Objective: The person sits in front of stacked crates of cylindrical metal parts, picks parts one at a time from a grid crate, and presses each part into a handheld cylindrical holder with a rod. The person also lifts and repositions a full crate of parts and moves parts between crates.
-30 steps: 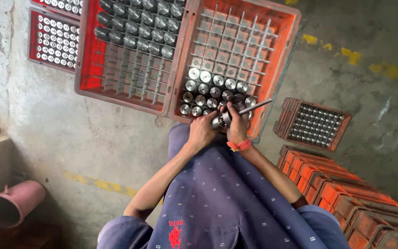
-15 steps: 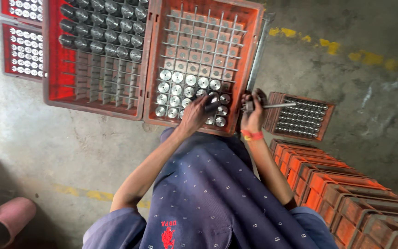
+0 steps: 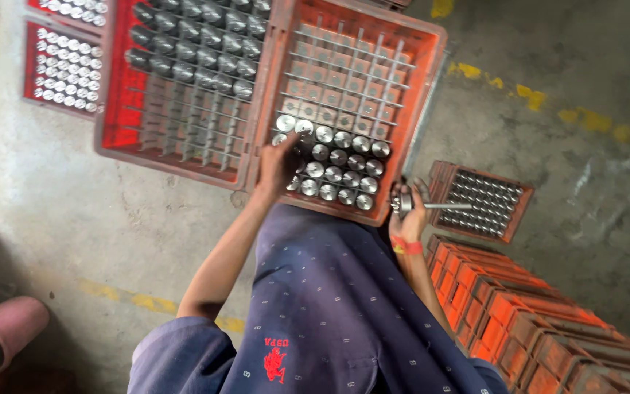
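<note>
Concrete floor (image 3: pixel 74 219) under orange crates; your left hand (image 3: pixel 277 162), fingers loosely spread, touches the metal cylinders (image 3: pixel 333 164) in the orange crate (image 3: pixel 421 109); your right hand (image 3: pixel 410 208) grips a metal shaft (image 3: pixel 439 206) beside it.

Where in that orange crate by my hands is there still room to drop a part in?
The orange crate has bare cells across its far rows, beyond the shiny round parts. The near rows are packed, with the left hand over them. The right hand holds a metal part beside the crate.
</note>
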`<state>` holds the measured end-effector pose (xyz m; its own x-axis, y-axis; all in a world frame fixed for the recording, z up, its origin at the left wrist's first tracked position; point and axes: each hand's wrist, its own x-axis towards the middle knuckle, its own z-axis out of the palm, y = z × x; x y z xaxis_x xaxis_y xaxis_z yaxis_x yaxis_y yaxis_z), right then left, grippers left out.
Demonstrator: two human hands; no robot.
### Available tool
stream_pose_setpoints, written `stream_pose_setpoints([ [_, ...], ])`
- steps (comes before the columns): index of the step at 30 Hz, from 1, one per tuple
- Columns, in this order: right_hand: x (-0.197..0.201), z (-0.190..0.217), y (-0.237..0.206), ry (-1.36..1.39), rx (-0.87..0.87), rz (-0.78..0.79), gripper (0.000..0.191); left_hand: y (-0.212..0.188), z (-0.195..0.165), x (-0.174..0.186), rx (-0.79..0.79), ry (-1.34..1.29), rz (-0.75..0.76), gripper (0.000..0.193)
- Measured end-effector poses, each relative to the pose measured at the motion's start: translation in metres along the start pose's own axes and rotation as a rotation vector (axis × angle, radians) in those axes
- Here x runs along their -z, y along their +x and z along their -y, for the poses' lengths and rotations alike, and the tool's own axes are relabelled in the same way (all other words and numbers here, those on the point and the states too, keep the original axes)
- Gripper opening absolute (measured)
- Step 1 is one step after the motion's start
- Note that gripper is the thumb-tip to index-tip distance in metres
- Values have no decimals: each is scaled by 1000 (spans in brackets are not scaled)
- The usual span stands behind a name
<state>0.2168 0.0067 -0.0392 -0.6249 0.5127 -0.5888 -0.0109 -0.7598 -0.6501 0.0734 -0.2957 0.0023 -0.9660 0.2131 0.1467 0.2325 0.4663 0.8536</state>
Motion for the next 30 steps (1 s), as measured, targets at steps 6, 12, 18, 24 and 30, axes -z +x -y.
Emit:
stream_pose_setpoints([
  [6, -15, -14, -14, -78, 32, 81, 17, 58, 49, 92, 213, 475, -148, 38],
  [12, -51, -36, -27, -143, -4, 59, 16, 100, 53, 87, 250, 572, 82, 50],
  [18, -58, -50, -38, -188, -36, 106, 17, 91, 32, 130, 205, 203, -59, 52],
  [24, -75, -70, -45, -198, -75, 136, 16, 32, 26, 147, 391, -1146, -80, 66],
  [30, -129, -79, -58, -278, -55, 312, 18, -28, 11, 39, 289, -594, 26, 22],
])
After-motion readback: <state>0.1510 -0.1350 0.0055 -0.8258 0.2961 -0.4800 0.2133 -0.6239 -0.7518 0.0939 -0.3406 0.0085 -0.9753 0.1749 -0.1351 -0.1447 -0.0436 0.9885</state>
